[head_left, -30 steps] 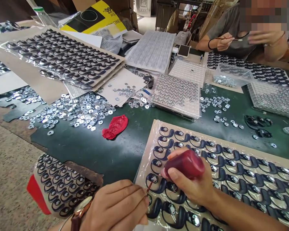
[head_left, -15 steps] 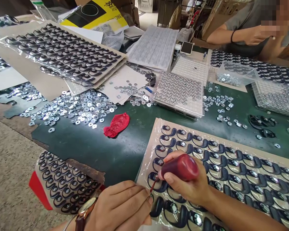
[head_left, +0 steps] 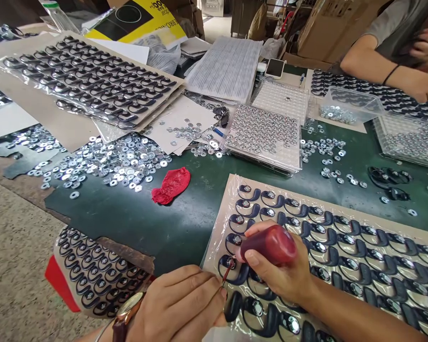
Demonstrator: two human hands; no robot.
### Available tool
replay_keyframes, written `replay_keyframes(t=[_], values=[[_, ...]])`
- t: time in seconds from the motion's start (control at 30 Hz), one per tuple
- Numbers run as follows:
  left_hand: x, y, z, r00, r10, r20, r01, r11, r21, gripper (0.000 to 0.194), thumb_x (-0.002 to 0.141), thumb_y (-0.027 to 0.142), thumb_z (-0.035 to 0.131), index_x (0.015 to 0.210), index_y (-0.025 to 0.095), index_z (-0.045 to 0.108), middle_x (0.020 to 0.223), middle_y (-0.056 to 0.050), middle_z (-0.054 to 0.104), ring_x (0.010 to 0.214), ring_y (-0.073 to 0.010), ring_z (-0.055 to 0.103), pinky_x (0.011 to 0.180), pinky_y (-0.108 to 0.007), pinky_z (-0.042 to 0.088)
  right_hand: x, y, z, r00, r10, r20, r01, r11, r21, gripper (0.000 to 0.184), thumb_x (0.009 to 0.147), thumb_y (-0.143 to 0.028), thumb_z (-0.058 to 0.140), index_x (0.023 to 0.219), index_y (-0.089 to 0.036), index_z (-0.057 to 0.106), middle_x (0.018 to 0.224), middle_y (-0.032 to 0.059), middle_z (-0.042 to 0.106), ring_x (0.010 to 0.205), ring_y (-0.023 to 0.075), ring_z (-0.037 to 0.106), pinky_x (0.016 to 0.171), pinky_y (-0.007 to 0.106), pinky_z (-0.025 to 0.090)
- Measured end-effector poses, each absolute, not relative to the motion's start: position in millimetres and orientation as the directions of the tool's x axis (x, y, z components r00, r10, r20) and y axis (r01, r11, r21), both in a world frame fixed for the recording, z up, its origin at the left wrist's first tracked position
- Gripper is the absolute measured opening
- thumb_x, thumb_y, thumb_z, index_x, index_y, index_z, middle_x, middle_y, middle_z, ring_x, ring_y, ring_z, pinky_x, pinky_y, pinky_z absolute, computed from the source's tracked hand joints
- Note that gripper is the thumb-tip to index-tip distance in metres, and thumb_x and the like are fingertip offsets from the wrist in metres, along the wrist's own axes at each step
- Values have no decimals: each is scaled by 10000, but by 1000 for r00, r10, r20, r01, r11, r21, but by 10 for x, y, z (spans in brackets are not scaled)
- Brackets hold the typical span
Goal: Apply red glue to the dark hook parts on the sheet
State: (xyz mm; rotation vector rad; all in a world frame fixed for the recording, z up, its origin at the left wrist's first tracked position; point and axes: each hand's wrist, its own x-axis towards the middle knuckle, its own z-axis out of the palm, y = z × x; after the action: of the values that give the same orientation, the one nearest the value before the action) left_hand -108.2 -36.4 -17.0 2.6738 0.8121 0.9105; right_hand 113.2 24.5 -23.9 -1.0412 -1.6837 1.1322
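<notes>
My right hand (head_left: 288, 270) is wrapped round a red squeeze bottle (head_left: 271, 244). The bottle lies tilted, its narrow nozzle pointing left at a round metal centre on one black curved part (head_left: 234, 271). Lower left of it, my left hand (head_left: 185, 301) pinches a thin, dark-red pointed tool (head_left: 227, 273); its tip reaches the same part, and its exact kind is unclear. Under both hands spreads a clear-filmed card sheet (head_left: 217, 237) with rows of these black curved parts, each with a shiny round centre. My hands and forearm hide some of the rows.
Loose metal washers (head_left: 128, 156) lie heaped on the green table (head_left: 128, 223), near a red cloth piece (head_left: 171, 185). Clear trays (head_left: 264, 133) stand mid-table, and a stack of filled sheets (head_left: 92, 85) lies left. Another person's arm (head_left: 385, 71) rests at the far right.
The bottle has shifted slightly left, its nozzle staying at the same part. My left hand holds nearly still with the tool. The other person's hands have lowered towards the table.
</notes>
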Motion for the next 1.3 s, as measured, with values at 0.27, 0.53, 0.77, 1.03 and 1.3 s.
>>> replay_keyframes(t=[0.27,0.53,0.77,1.03,1.3], values=[[-1105,-356,-187,670,555,492,431,-831,351,282,931,178,437,1052,45,654,1013,-127,708,938,-210,677,841,-310,567,1152,245,-240,-288,942,170,216,237,-947,156,767,-259,668,879,-180,595,630,7,668,511,156,634,478,269,541],[-1112,-359,-162,669,559,490,420,-828,372,265,928,167,455,1043,29,650,981,-131,710,911,-207,685,831,-306,568,1137,262,-265,-312,934,177,229,254,-940,166,767,-281,680,876,-187,595,637,1,670,514,148,632,478,254,538],[-1092,-271,-82,650,588,482,438,-808,394,231,925,171,477,1020,54,652,934,-111,721,845,-174,692,790,-272,573,1145,256,-228,-312,943,119,226,195,-954,103,823,-272,626,863,-184,589,570,-5,649,472,143,618,453,247,515],[-1063,-230,-6,610,632,478,414,-768,488,203,885,94,472,993,47,638,920,-106,714,831,-169,683,775,-284,569,1165,228,-262,-328,945,8,137,56,-989,126,845,-282,613,766,-185,599,573,2,654,490,143,631,486,252,528],[-1047,-193,-1,489,757,433,419,-639,645,188,882,82,486,998,110,630,893,-80,722,795,-149,687,765,-279,566,1137,235,-247,-344,937,52,151,110,-982,118,820,-293,629,824,-179,600,563,0,648,472,148,624,448,254,516]])
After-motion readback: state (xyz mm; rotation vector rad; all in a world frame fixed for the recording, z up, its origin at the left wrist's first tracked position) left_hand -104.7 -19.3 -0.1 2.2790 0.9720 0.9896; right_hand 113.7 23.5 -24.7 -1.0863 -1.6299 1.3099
